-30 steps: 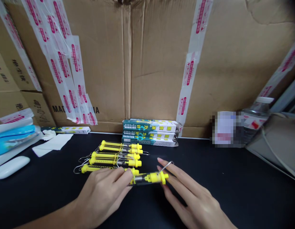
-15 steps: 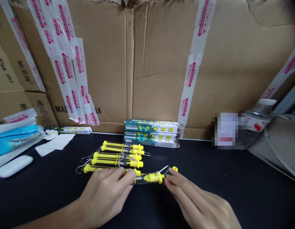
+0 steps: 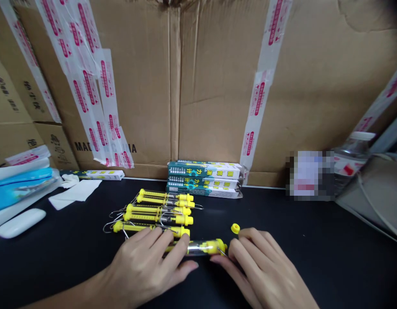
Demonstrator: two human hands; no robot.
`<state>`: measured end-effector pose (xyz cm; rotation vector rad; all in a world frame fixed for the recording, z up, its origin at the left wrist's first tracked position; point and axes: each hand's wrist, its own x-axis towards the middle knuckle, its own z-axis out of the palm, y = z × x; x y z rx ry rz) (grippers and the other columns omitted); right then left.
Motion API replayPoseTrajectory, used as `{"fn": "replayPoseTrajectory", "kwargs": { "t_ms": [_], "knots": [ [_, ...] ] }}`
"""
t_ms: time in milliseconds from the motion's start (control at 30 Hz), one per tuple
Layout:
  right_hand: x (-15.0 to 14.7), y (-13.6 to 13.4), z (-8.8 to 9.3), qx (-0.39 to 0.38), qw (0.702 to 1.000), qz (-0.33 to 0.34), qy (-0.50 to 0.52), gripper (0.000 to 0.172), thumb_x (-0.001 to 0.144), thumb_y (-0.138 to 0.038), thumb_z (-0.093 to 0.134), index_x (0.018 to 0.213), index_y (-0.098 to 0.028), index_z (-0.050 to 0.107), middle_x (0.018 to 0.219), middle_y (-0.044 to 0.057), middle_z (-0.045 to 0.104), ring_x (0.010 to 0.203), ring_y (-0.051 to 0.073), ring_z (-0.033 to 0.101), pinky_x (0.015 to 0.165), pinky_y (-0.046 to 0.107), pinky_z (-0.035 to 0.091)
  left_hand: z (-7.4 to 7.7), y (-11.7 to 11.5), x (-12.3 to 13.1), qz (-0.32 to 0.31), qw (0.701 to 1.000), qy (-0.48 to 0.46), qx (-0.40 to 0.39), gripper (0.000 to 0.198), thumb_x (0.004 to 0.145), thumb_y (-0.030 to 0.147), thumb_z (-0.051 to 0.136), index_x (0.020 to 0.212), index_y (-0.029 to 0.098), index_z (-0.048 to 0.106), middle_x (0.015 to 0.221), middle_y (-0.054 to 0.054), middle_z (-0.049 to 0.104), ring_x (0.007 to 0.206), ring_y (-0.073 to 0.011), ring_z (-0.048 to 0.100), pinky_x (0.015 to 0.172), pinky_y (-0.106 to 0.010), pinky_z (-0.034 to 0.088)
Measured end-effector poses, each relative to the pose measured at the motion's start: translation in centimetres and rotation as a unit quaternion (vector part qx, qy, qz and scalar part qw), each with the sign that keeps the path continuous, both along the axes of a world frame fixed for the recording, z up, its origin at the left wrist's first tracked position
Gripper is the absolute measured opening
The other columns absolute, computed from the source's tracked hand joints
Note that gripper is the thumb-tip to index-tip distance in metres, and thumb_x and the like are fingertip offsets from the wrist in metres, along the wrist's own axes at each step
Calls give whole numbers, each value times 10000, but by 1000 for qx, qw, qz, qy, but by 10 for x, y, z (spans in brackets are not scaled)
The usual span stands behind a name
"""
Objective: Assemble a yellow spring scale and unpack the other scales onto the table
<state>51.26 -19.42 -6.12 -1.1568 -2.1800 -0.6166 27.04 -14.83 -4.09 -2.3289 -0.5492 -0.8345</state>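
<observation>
My left hand [image 3: 147,262] is closed around the clear tube of a spring scale [image 3: 198,247], which lies sideways low over the table. Its yellow end plug [image 3: 214,246] points right, with a wire hook [image 3: 222,252] at that end. The curled fingers and thumb of my right hand [image 3: 264,266] grip this hook; the exact contact is partly hidden. Just beyond those fingers, a small yellow ring-shaped cap [image 3: 235,228] rests on the black table. Several more yellow spring scales [image 3: 158,218] lie side by side behind my left hand, their hooks mostly toward the left.
Printed narrow boxes [image 3: 203,180] are stacked against the cardboard wall [image 3: 211,86]. At left are another narrow box [image 3: 102,175], white paper [image 3: 76,194], a blue tissue pack [image 3: 21,189] and a white oval object [image 3: 21,223]. A plastic bottle [image 3: 349,167] stands at right.
The hook end has turned from sticking up to pointing down toward me. My right hand has shifted with it, its fingers now more curled, and the yellow cap shows fully.
</observation>
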Motion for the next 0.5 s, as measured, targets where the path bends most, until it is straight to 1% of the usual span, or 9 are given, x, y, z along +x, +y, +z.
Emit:
{"fn": "replayPoseTrajectory", "kwargs": {
  "t_ms": [67,167,267,333,500],
  "knots": [
    [-2,2,-2,-30,999,10,34,312,1032,-242,463,738,-208,563,669,32,626,644,223,611,603,355,496,-1,0,-1,-1,1000,9,6,186,1020,293,538,1018,147,654,686,19,690,574,-171,677,536,-322,456],
    [-5,5,-6,-79,989,24,123,327,1055,-295,419,756,-220,530,680,9,620,601,180,590,571,306,482,-3,1,-2,1,1000,12,10,182,1030,277,527,1034,139,646,698,17,698,580,-174,685,523,-331,441],
    [-4,6,-8,-167,963,36,209,308,1063,-337,405,801,-234,528,683,-18,628,571,141,602,532,242,474,-4,1,-2,10,1000,10,-3,220,1049,296,478,1008,149,637,693,16,694,570,-174,681,523,-337,445],
    [-2,5,-8,-220,945,39,238,268,1061,-313,416,832,-242,534,687,-31,623,573,130,609,531,220,471,-4,1,-2,16,1000,8,-10,239,1058,294,451,987,156,633,677,22,682,555,-166,673,526,-333,447],
    [2,4,-6,-257,924,53,277,224,1051,-257,418,874,-246,553,731,-34,614,614,121,607,594,204,471,-3,2,1,21,1000,12,4,239,1065,260,433,991,159,637,661,29,664,541,-155,667,520,-319,434]
  ]
}}
